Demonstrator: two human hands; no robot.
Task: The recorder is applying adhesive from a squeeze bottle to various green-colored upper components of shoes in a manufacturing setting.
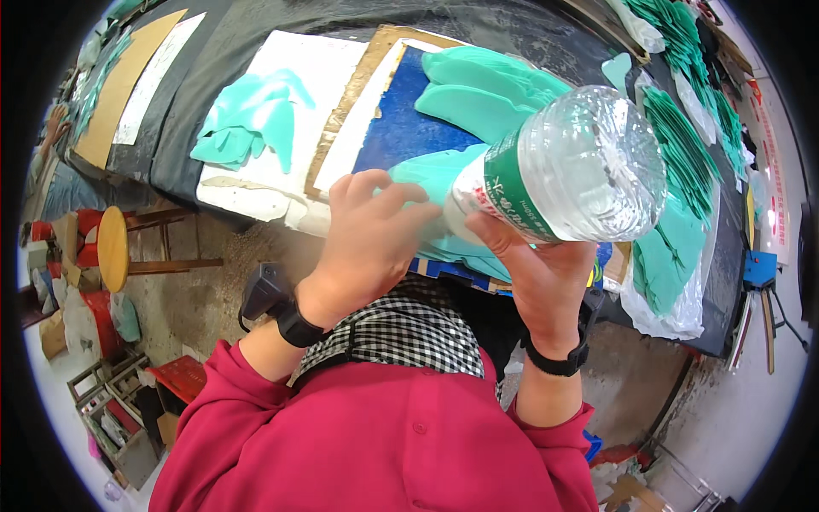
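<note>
My right hand (542, 282) grips a clear plastic water bottle (597, 171) with a green, white and red label. The bottle is tilted, its base toward the far right and its top end toward my left hand. My left hand (373, 230) is curled beside that top end, slightly blurred; its fingertips are bent and what they hold, if anything, is hidden. Below the bottle, mint-green cut sheets (439, 171) lie on a blue board (397, 128). More mint-green pieces are stacked (478, 90) at the board's far side.
Crumpled mint-green pieces (256, 124) lie on a white sheet at left. Fanned stacks of green pieces (678, 145) and plastic wrapping (665, 316) are at right on the dark-covered table (247, 34). A round wooden stool (113, 249) stands at left; another person's hand (56, 124) shows at far left.
</note>
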